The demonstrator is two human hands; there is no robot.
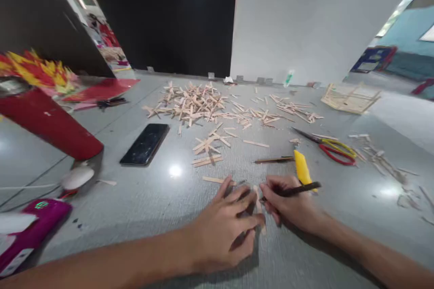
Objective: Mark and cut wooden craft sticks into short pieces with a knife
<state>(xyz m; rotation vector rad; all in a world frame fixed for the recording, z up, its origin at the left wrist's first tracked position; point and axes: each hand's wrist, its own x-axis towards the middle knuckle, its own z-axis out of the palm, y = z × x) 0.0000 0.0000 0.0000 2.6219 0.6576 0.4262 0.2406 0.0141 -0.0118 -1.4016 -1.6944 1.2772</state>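
My left hand (230,228) lies over the table with its fingers spread and bent, the fingertips touching a thin flat wooden stick (258,203). Part of that stick is hidden under the fingers. In my right hand (288,201) a dark pen (298,189) is pinched, its tip down at the stick's right edge. Just above the left fingertips lies another wooden stick (213,180). A yellow piece (302,169) stands behind the right hand, close to a dark slim stick-like tool (274,160).
A heap of wooden sticks (193,104) spreads across the back. Red-and-yellow-handled scissors (327,145) and a small wooden frame (351,98) are on the right. Leftward are a black phone (145,144), a red cone-shaped object (54,122) and a purple device (40,226).
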